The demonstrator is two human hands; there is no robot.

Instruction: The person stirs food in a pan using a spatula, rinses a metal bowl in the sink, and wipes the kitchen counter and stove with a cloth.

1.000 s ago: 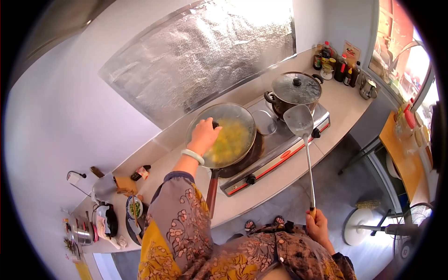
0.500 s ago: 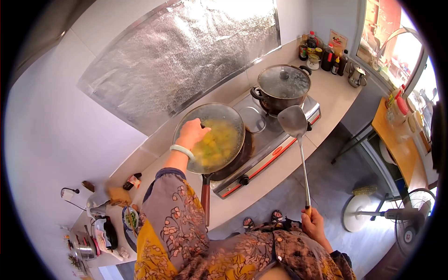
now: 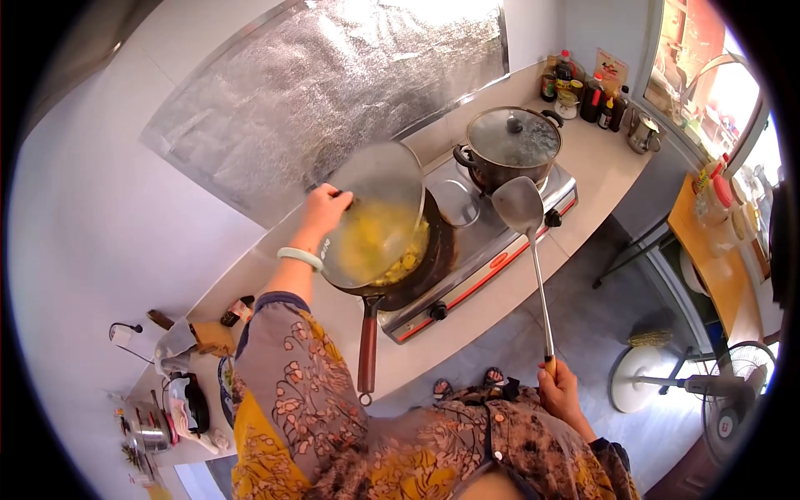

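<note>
My left hand (image 3: 322,212) is closed on the dark knob of a glass lid (image 3: 387,171). The lid is tilted and raised off the frying pan (image 3: 432,250), and it is fogged with steam. Yellow-green food (image 3: 405,265) shows in the pan, partly through the glass. The pan's brown handle (image 3: 367,346) points toward me. In my right hand (image 3: 559,389) is a metal wok spatula (image 3: 520,208), gripped by the end of its handle. Its blade hangs in front of the stove's right burner, with nothing on it.
A lidded pot (image 3: 510,154) sits on the right burner of the gas stove (image 3: 500,250). Bottles (image 3: 592,98) stand in the back right corner. Kitchenware and a dark-handled pan (image 3: 193,408) crowd the left counter. A standing fan (image 3: 729,400) and a wooden table (image 3: 708,258) are to the right.
My left hand has lifted the glass lid and moved it up and left, tilting it, so the pan's right side and some food are uncovered. The spatula has barely moved.
</note>
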